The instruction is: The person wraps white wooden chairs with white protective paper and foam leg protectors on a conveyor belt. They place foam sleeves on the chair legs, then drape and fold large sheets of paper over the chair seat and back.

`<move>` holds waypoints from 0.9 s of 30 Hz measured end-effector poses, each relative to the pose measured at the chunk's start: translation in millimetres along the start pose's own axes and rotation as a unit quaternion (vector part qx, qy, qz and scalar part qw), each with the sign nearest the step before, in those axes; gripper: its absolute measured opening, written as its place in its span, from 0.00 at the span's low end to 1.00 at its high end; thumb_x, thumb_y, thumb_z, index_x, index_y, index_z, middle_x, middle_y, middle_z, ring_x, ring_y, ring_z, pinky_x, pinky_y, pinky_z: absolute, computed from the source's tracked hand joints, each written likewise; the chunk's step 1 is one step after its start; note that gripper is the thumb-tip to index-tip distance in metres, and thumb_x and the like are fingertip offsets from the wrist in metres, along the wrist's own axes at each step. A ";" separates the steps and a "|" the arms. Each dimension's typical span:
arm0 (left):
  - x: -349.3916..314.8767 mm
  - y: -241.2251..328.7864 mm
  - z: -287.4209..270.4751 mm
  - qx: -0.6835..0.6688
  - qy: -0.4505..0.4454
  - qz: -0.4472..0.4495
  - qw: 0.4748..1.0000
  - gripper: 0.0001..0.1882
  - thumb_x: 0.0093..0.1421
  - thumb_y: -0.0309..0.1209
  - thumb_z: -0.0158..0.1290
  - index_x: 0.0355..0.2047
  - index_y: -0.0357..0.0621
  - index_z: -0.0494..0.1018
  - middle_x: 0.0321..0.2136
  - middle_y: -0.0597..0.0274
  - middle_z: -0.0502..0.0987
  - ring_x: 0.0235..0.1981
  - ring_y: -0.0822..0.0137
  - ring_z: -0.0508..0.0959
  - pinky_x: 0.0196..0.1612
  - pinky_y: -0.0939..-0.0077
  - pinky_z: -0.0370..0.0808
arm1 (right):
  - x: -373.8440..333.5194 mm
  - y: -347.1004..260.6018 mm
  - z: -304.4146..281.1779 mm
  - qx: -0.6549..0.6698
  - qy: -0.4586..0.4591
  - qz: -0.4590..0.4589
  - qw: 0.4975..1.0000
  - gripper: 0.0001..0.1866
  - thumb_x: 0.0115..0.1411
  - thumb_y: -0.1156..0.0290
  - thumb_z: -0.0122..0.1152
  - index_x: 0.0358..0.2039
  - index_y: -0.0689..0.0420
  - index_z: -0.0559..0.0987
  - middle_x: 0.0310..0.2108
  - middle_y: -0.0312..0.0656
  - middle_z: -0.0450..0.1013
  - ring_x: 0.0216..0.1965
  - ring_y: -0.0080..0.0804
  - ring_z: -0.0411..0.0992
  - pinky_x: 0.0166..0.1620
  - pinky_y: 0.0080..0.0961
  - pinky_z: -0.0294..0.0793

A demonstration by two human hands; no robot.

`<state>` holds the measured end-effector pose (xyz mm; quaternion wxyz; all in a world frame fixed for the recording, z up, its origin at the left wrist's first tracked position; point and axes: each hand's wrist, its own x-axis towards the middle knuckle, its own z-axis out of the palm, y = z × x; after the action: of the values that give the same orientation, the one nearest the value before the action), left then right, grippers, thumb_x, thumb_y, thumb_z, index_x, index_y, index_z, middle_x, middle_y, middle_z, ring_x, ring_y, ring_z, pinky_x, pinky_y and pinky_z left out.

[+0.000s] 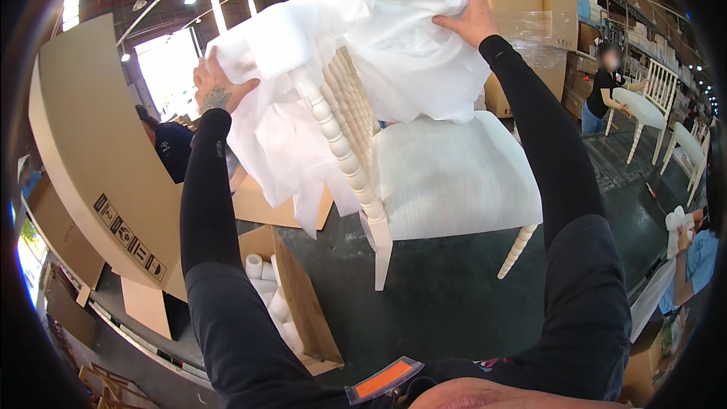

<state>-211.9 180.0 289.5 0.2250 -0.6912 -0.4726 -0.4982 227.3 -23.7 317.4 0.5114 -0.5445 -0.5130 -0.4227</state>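
In front of me stands a cream-white chair [344,148] with beaded, turned posts and a pale padded seat [458,174]. A large white sheet of foam wrap [424,53] drapes over the top of its back and hangs down on both sides. My left hand [217,85] grips the sheet's left part, beside a thick white foam piece [279,42] at the top of the post. Higher up on the right, my right hand [468,17] pinches the sheet's other edge. The upper part of the chair back is hidden under the wrap.
A tall open carton [98,159] stands at my left. Below it, a box [310,310] holds several white foam rolls [279,303]. Stacked cartons [522,0] rise behind the chair. At the right, a co-worker [606,87] handles another chair [644,102]; a person in blue [697,261] is nearer.
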 end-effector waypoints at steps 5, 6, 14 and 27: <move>-0.5 0.5 28.4 0.094 -0.066 -0.038 0.993 0.22 0.54 0.48 0.59 0.46 0.54 0.74 0.53 0.59 0.72 0.57 0.60 0.70 0.58 0.34 0.60 | -28.3 -1.9 12.8 0.032 -0.051 0.010 0.998 0.43 0.46 0.54 0.74 0.60 0.53 0.64 0.51 0.51 0.73 0.51 0.50 0.73 0.53 0.39 0.72; -8.6 -6.9 33.5 0.123 0.035 0.016 0.992 0.13 0.58 0.44 0.54 0.39 0.53 0.77 0.42 0.58 0.79 0.45 0.58 0.79 0.52 0.42 0.68 | -31.3 -1.0 13.6 0.032 -0.059 0.000 0.998 0.40 0.47 0.55 0.73 0.58 0.52 0.66 0.50 0.50 0.74 0.50 0.49 0.73 0.52 0.38 0.73; 27.5 -34.2 3.0 -0.184 0.166 -0.027 0.968 0.16 0.53 0.42 0.58 0.33 0.43 0.76 0.21 0.52 0.77 0.26 0.52 0.78 0.33 0.61 0.72 | 33.2 23.6 -47.8 -0.057 -0.067 -0.045 0.995 0.31 0.51 0.66 0.70 0.56 0.54 0.70 0.45 0.45 0.76 0.45 0.39 0.75 0.47 0.32 0.75; 54.8 -65.4 -36.8 -0.233 -0.010 -0.134 0.963 0.25 0.55 0.49 0.57 0.40 0.36 0.79 0.34 0.55 0.81 0.38 0.62 0.78 0.44 0.70 0.71 | 92.5 -31.9 -37.2 -0.311 -0.008 -0.343 0.886 0.08 0.54 0.67 0.58 0.30 0.53 0.83 0.29 0.50 0.77 0.33 0.44 0.77 0.36 0.39 0.76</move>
<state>-283.7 204.3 343.3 -0.0156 -0.6599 -0.4342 -0.6130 208.8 -50.4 416.8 0.1350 -0.4688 -0.5142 -0.7054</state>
